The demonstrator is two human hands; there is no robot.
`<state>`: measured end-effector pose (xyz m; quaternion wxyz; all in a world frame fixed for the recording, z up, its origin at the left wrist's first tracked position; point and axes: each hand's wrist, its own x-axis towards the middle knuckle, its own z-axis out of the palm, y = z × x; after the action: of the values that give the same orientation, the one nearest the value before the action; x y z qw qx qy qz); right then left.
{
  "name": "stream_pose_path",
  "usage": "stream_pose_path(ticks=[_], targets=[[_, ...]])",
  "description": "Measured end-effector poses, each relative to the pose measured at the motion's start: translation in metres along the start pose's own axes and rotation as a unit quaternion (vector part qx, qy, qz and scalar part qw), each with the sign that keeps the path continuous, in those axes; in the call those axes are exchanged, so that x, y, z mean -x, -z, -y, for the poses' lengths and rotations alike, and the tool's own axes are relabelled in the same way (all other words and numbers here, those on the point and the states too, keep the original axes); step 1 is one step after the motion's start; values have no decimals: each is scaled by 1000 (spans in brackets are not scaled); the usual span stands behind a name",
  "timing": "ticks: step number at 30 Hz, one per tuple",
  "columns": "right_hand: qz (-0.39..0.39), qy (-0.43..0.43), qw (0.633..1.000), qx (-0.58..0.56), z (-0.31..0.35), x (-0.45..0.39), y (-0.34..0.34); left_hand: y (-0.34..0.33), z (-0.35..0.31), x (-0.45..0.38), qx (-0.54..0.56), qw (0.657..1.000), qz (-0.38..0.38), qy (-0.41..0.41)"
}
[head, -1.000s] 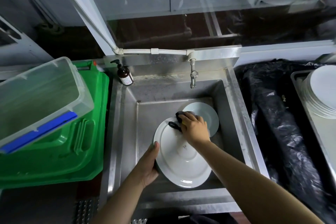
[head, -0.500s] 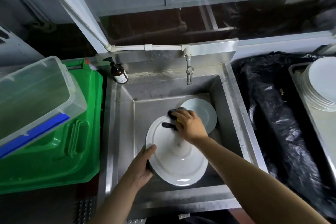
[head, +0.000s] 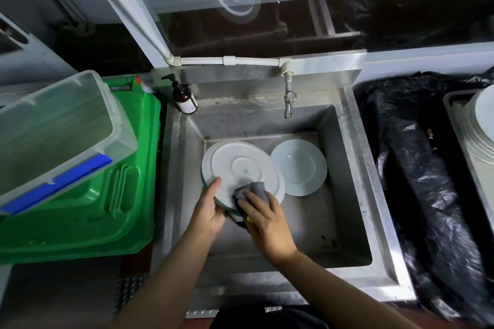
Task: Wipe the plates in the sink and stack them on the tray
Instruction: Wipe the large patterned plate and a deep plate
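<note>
A large white plate [head: 240, 168] is held underside up above the steel sink [head: 350, 168]. My left hand [head: 211, 208] grips its near-left rim, thumb on top. My right hand [head: 267, 222] presses a grey cloth [head: 252, 191] onto the plate's near edge. A second white plate [head: 299, 167] lies face up on the sink floor to the right. At the far right edge, a stack of white plates [head: 481, 128] sits on a metal tray [head: 454, 104].
A tap [head: 288, 101] hangs over the sink's back wall, with a brown soap pump bottle [head: 183, 96] at the back-left corner. A green crate [head: 107, 195] under a clear plastic box [head: 58, 131] fills the left. Black plastic sheeting [head: 417, 168] covers the counter right of the sink.
The plate has shifted toward the sink's back left. My right hand with the cloth slid from the plate's far edge to its near edge, beside my left hand.
</note>
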<state>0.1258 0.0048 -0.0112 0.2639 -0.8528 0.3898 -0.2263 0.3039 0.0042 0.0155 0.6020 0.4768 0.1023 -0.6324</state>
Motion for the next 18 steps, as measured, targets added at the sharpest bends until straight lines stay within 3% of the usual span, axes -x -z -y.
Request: stream_pose_path(ticks=[4,7,10,15,18], targets=[[-24,77,996,38,16,-2,9,2,3,-1,-27,997,-24,68],[-32,95,994,44,-8,1,22,8,4,0,24,999,4,36],[-46,26,997,53,-39,-1,35,13,1,5,25,1000,-5,16],[-29,-124,990,68,-71,-33,37,17,0,23,-62,997,-15,46],[-10,-108,992,66,-57,-59,34,15,11,32,-87,994,13,61]])
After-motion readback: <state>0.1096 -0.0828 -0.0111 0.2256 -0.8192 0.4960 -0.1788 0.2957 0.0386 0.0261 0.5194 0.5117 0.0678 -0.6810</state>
